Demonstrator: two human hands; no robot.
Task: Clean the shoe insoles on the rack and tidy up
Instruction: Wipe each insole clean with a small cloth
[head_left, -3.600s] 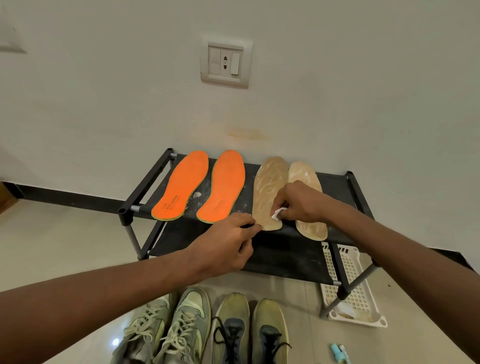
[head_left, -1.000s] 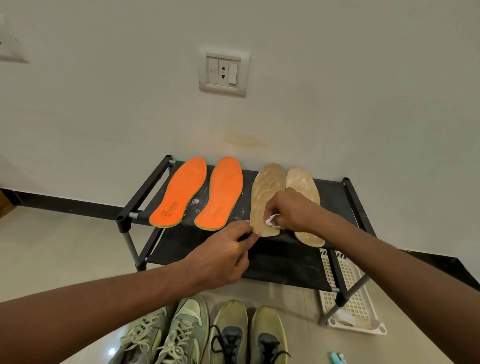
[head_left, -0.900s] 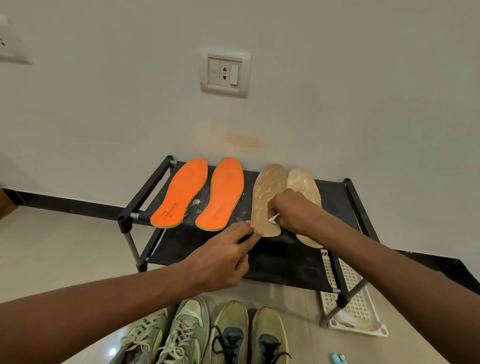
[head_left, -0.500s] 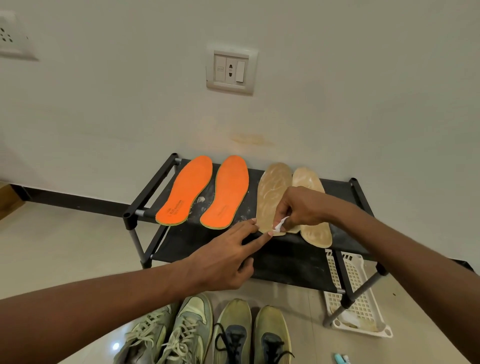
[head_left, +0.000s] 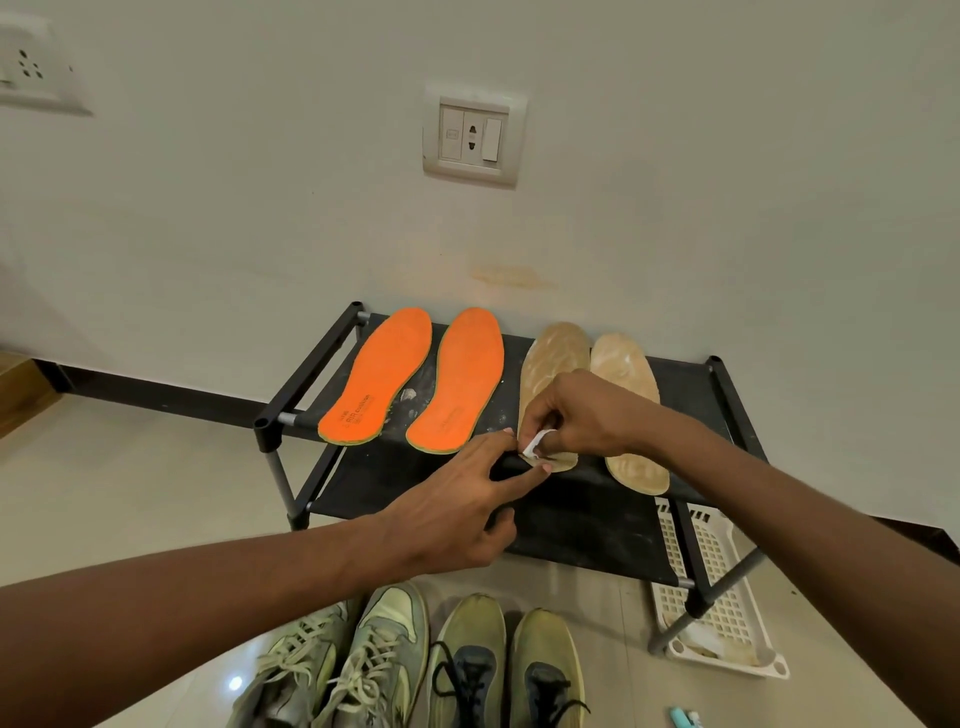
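The left hand (head_left: 457, 512) is reaching in with fingers straight, touching the heel of a tan insole (head_left: 551, 374) lying on the rack (head_left: 306, 382). The right hand (head_left: 582, 418) is pinching a white wipe (head_left: 535, 448) there. Hard rubbing may be dragging that insole off the front edge.

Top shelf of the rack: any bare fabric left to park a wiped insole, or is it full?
Bare patch at the rack's right end, between the right tan insole and the side bar. A narrow dusty strip lies between the two orange insoles. Crowded at the front edge: left hand and right hand, with the wipe, work the left tan insole.
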